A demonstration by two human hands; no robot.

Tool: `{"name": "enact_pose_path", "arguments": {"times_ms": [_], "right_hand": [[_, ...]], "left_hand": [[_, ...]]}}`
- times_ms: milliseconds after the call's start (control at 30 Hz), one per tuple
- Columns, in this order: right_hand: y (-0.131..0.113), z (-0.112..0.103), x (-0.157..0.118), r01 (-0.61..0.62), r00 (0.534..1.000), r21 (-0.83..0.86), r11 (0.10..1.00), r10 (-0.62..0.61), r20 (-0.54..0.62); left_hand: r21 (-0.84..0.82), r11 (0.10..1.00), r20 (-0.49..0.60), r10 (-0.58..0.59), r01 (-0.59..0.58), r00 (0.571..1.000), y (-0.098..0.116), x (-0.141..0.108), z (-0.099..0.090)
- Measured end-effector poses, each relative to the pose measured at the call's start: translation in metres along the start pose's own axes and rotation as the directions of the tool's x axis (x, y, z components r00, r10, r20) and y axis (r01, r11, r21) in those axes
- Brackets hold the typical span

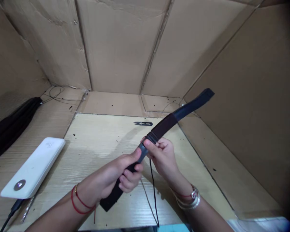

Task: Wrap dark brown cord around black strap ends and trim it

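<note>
A long, slightly curved dark bar [192,104] slants up to the right above the table, with a brown band around its middle. Beside that band, several turns of black cord [152,137] are wound round it. My left hand [129,174] is closed around the lower part, thumb lying along the top. Just above it, my right hand [161,154] pinches the bar at the windings, its thumb on top and the other fingers partly hidden beneath. Two thin cord ends, one black and one brownish, hang down below my hands towards the front edge.
Small black thread snips [143,123] lie on the pale tabletop [99,138] behind my hands. At left are a white power bank [33,167] with a cable and a bundle of black strands [16,125]. Cardboard walls [120,45] enclose the back and sides.
</note>
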State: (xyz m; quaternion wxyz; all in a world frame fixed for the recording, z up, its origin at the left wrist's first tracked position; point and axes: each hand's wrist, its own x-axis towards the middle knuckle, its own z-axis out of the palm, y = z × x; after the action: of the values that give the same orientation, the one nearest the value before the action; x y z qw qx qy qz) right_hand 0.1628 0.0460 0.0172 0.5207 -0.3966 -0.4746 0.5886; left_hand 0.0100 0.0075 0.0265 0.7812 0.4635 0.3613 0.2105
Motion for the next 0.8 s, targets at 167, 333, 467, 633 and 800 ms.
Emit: {"name": "enact_pose_path", "arguments": {"times_ms": [167,333,467,633,800], "right_hand": [[0.005,-0.001,0.001,0.115,0.99,-0.009,0.993,-0.116,-0.082],[0.002,0.0,0.0,0.096,0.995,-0.046,0.994,-0.097,-0.021],[-0.004,0.003,-0.003,0.081,0.997,-0.063,0.995,-0.081,0.009],[-0.008,0.005,-0.005,0.112,0.992,-0.078,0.991,-0.115,-0.045],[-0.012,0.007,-0.007,0.1,0.993,-0.139,0.985,-0.089,0.079]], "left_hand": [[0.624,0.778,-0.557,0.506,-0.07,0.659,-0.011,0.005,0.006],[0.583,0.807,-0.39,0.376,-0.091,0.84,-0.008,0.003,0.001],[0.336,0.934,-0.173,0.19,-0.123,0.967,-0.01,0.005,0.009],[0.732,0.68,-0.521,0.514,0.047,0.681,-0.013,0.004,0.009],[0.243,0.969,0.018,0.026,-0.03,0.999,-0.002,-0.008,-0.009]]}}
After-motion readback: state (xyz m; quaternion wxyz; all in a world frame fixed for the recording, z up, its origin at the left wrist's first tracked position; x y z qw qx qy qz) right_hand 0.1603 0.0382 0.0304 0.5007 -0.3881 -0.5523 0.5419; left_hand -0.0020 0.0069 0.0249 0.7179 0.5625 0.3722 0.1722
